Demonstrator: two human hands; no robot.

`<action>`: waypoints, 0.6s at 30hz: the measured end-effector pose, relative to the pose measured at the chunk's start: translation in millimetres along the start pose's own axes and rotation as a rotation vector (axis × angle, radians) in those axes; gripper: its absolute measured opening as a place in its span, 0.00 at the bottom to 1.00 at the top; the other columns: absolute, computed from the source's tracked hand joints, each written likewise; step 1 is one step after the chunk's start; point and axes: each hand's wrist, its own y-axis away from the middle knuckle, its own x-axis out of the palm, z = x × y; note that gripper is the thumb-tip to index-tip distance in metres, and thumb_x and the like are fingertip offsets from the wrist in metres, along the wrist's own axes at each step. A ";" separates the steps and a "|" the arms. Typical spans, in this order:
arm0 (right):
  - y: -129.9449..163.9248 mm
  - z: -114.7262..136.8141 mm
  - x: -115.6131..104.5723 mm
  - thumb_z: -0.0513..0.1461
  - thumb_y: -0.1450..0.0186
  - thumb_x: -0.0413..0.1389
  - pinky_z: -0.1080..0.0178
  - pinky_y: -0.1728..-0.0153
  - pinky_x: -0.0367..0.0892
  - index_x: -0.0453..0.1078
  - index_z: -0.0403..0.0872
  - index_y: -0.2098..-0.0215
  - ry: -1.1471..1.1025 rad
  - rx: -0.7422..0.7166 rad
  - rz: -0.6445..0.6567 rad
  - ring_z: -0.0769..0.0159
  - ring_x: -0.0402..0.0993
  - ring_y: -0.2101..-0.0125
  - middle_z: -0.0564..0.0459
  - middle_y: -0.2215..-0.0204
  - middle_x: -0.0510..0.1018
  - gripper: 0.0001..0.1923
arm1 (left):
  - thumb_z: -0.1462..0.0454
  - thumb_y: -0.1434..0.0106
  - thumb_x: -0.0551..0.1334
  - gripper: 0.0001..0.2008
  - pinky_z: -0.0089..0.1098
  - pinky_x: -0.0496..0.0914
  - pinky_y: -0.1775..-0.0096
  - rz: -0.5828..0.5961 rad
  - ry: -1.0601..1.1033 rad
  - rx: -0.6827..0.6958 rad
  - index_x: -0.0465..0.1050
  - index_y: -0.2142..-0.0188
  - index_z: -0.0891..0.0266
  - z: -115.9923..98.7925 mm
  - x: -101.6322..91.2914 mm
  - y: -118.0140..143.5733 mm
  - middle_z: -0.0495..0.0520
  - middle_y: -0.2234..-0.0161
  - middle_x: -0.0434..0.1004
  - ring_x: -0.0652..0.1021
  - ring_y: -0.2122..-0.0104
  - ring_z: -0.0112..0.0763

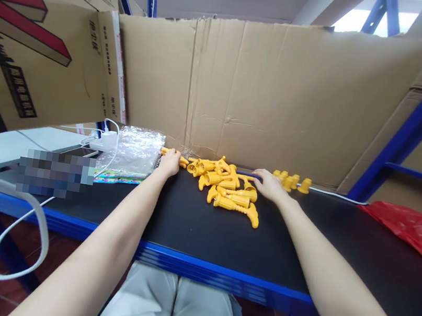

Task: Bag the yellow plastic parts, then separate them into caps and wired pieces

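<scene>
A heap of yellow plastic pieces (227, 181), with ribbed hollow cylinders and curved, hook-like handles, lies on the black shelf top in front of me. My left hand (170, 162) is at the heap's left side, its fingers curled over a yellow plastic piece (183, 162) that shows on both sides of them. On the right, my right hand (269, 184) rests palm down with fingers reaching toward the heap, close to a yellow handle end (246, 177); whether they touch is unclear. Several short yellow caps (291, 181) stand just beyond my right hand.
Clear plastic bags (130, 151) lie left of the heap beside a white charger (107, 141) with cables. A cardboard wall (274, 104) closes the back. Red plastic (410, 230) lies at the right, near a blue upright (418, 120). A blue edge (217, 272) runs along the front.
</scene>
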 end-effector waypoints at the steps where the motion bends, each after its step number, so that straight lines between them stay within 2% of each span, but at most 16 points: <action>1: -1.7 3.7 0.7 0.37 0.38 0.47 0.56 0.51 0.63 0.71 0.45 0.56 -0.012 -0.018 -0.008 0.60 0.68 0.52 0.47 0.53 0.73 0.15 | 0.69 0.42 0.53 0.13 0.37 0.66 0.53 0.011 0.006 0.013 0.69 0.58 0.61 -0.4 1.3 -1.2 0.60 0.49 0.62 0.68 0.50 0.42; 5: -4.5 13.3 0.1 0.36 0.39 0.48 0.58 0.51 0.62 0.71 0.47 0.56 -0.022 -0.049 0.009 0.62 0.68 0.52 0.49 0.53 0.73 0.14 | 0.68 0.43 0.54 0.14 0.40 0.64 0.50 0.077 0.009 0.039 0.72 0.58 0.58 -3.7 5.8 -5.4 0.58 0.45 0.60 0.64 0.45 0.44; 11: -0.9 6.6 -3.5 0.37 0.38 0.47 0.58 0.50 0.62 0.71 0.44 0.56 0.018 -0.019 0.052 0.60 0.69 0.53 0.47 0.54 0.73 0.15 | 0.64 0.43 0.53 0.23 0.50 0.56 0.45 0.198 -0.006 -0.065 0.66 0.48 0.62 -16.5 7.2 -6.9 0.63 0.39 0.53 0.55 0.40 0.50; 14: 0.2 2.8 -3.9 0.36 0.38 0.47 0.58 0.50 0.62 0.71 0.44 0.56 0.022 -0.012 0.051 0.60 0.69 0.53 0.46 0.54 0.74 0.15 | 0.64 0.41 0.50 0.20 0.53 0.56 0.46 0.139 0.018 -0.069 0.69 0.51 0.61 -23.0 2.6 -8.3 0.62 0.42 0.59 0.56 0.41 0.48; 16: 0.2 2.0 -3.6 0.36 0.38 0.47 0.58 0.50 0.63 0.71 0.44 0.56 0.021 -0.013 0.047 0.60 0.69 0.53 0.46 0.54 0.74 0.15 | 0.64 0.40 0.47 0.19 0.50 0.57 0.47 0.074 0.045 -0.024 0.73 0.56 0.60 -26.9 -2.0 -10.3 0.60 0.46 0.66 0.61 0.43 0.46; 18: -0.1 2.1 -3.3 0.36 0.38 0.47 0.58 0.51 0.63 0.71 0.44 0.57 0.017 -0.015 0.046 0.60 0.69 0.53 0.46 0.54 0.74 0.15 | 0.60 0.39 0.47 0.19 0.48 0.58 0.47 0.082 0.071 0.014 0.75 0.60 0.59 -30.4 -5.8 -13.1 0.60 0.49 0.70 0.64 0.45 0.45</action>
